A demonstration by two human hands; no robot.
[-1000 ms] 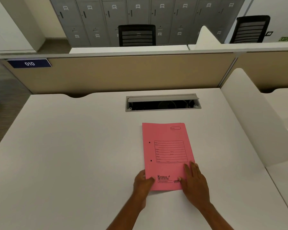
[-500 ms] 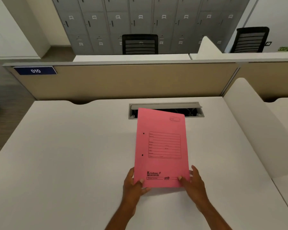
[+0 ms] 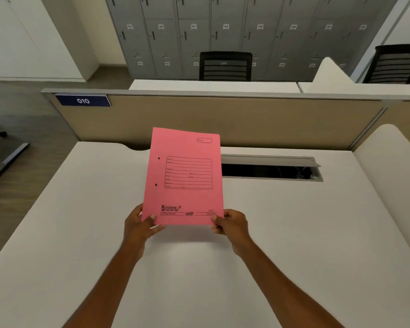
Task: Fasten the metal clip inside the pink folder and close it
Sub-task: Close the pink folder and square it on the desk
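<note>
Left hand (image 3: 141, 223) is clamped on the lower left corner of the pink folder (image 3: 184, 176), thumb on the front cover, fingers hidden behind. Right hand (image 3: 231, 222) is clamped on the lower right corner the same way. Folder is held closed and tilted up off the white surface (image 3: 294, 233), front cover toward the camera, top edge leaning away toward the beige partition (image 3: 270, 121). A shadow is seen on the surface just under the bottom edge, so no contact there.

Two punch holes are visible along the left edge, which puts the spine on the left; the metal clip is presumably inside and cannot be seen. Corner grips at the bottom are likely chosen to keep the cover free: right edge can be released and swung open with little regrasping.

Judged stage: early, folder not yet opened, clip not yet fastened. Next move probably calls for the folder to be laid flat or supported by the left hand while the cover is opened by the right. Card is thin; bending under a two-corner hold is a risk.

Cable slot (image 3: 270, 170) sits open behind the folder; nothing else is on the surface.
</note>
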